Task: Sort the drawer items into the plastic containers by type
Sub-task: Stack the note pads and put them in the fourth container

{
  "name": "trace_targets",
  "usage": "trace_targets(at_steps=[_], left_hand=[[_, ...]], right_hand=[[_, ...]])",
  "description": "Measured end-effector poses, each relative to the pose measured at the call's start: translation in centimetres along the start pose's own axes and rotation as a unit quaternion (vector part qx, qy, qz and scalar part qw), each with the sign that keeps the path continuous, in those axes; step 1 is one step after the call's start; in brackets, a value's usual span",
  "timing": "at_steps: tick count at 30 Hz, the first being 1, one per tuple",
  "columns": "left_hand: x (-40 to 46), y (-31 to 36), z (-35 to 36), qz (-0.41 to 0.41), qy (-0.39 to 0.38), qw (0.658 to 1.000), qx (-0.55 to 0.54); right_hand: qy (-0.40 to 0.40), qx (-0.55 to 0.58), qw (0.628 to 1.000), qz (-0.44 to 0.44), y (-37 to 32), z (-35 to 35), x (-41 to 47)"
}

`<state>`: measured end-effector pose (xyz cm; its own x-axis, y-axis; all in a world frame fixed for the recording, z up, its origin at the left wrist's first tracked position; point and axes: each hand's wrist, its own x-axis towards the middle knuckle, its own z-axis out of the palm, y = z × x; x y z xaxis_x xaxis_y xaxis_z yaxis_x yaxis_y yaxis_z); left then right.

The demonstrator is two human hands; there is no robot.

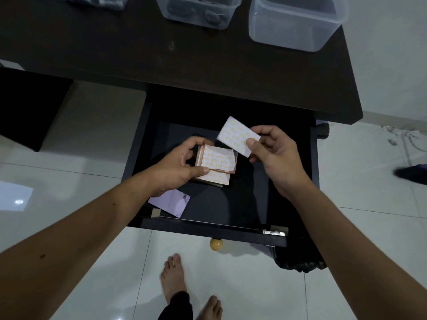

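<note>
**Two hands over an open drawer, each holding cards**

Two bare feet (184, 289) stand on the pale tiled floor (92, 181) at the near edge of the view, below a round yellowish knob (216, 244) on the front of a dark pulled-out drawer (254, 192). In the drawer's near left corner a pale lilac sheet (171, 202) lies flat, partly under the left wrist. Above the drawer's middle, the left hand (178, 172) grips a thick stack of cards (216, 166) with a white face printed in orange, thumb on top and fingers curled round its left edge. Just to the right and slightly higher, the right hand (275, 155) pinches a single card (238, 136) of the same print between thumb and forefinger, tilted, close to the stack but not touching it.

Beyond the drawer, a dark desk top (161, 58) carries three clear plastic containers along its far edge. The right container (295, 26) shows nothing clearly inside. The middle container (198, 10) holds dark objects too blurred to name. The left container (97, 2) is mostly cut off by the frame; its contents look grey and unclear. On the floor at far right lies a tangle of pale cables (402, 137).
</note>
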<state>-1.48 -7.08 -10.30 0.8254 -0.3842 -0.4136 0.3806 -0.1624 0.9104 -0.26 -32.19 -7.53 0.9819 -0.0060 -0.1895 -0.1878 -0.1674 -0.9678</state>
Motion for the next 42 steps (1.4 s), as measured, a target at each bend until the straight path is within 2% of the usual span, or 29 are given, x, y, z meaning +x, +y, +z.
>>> trace_targets(at_steps=[3, 5, 16, 24, 30, 33, 36, 42], left_hand=[[0.2, 0.0, 0.1, 0.01, 0.006, 1.0, -0.008], [0.3, 0.1, 0.1, 0.022, 0.013, 1.0, -0.008], [0.6, 0.3, 0.0, 0.082, 0.007, 0.996, -0.019], [0.9, 0.2, 0.1, 0.109, 0.002, 0.994, -0.012], [1.5, -0.2, -0.3, 0.109, 0.022, 0.994, -0.025], [1.7, -0.3, -0.5, 0.113, 0.038, 0.992, -0.042], [1.8, -0.4, -0.7, 0.115, 0.055, 0.99, -0.059], [1.9, 0.2, -0.9, 0.121, 0.095, 0.982, -0.112]], right_hand=[[-0.056, -0.006, 0.998, 0.004, 0.1, 0.5, -0.5], [-0.065, -0.018, 0.998, 0.003, 0.3, 0.8, -0.6], [-0.032, -0.103, 0.994, -0.014, 1.3, 1.6, 0.1], [-0.04, -0.087, 0.995, -0.008, 1.0, 2.0, 0.3], [0.001, -0.107, 0.994, -0.033, 1.5, 2.0, -0.9], [-0.036, -0.077, 0.995, -0.046, 0.9, 2.2, -1.4], [-0.112, -0.063, 0.991, -0.036, 0.9, 2.9, -1.7], [-0.269, -0.186, 0.944, 0.051, 1.2, 5.8, -2.3]])
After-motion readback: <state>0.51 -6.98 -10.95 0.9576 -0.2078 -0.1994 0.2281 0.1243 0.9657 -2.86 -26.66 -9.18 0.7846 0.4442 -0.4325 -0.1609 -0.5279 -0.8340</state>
